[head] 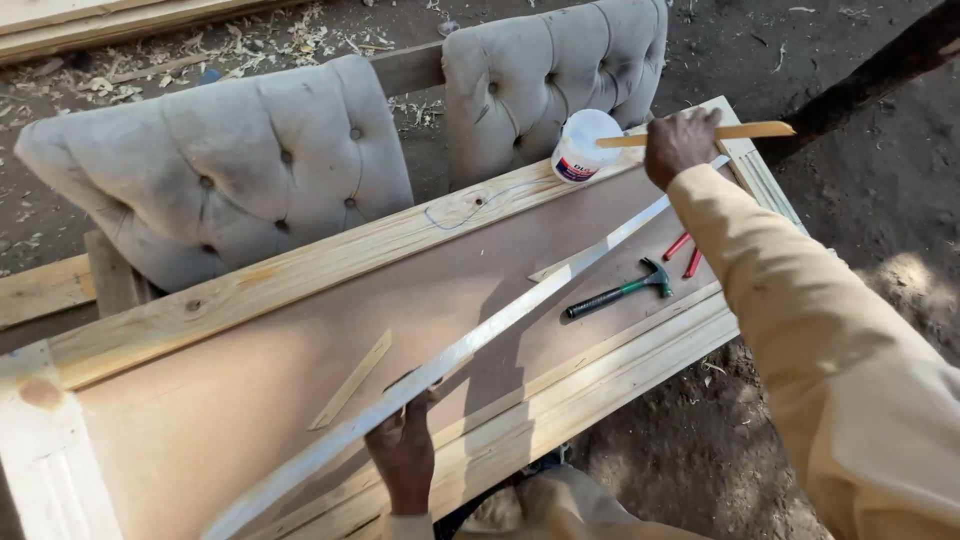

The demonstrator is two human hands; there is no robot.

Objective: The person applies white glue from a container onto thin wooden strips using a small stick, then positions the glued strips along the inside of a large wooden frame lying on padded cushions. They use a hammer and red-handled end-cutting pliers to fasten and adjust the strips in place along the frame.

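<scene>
1. The long white strip (470, 350) runs diagonally over the wooden panel (300, 400), from the near-left corner up toward the far-right, where its far end reaches just below the right hand (680, 145). Its long axis lies roughly along the line between the two hands.
2. The left hand (405, 450) is closed around the strip from below, near its lower third, and lifts it off the panel; the strip casts a shadow on the board beneath.
3. The right hand is closed around a flat wooden stick (700, 134), which points sideways, its left end over the white tub (582, 145) that sits on the pale plank at the panel's far edge. This hand is the nearer one to the tub and to the strip's far end.
4. A hammer (620, 290) with a dark handle lies on the panel just right of the strip, with red pencils (685, 255) beside it. A short sliver of wood (350, 380) lies left of the strip.
5. Two tufted grey chair backs (230, 170) stand beyond the panel.
6. Hard to make out: whether the stick's tip dips into the tub or only hovers above it, and whether the strip's far end touches the panel. The strip's near end is cut off at the bottom edge.
</scene>
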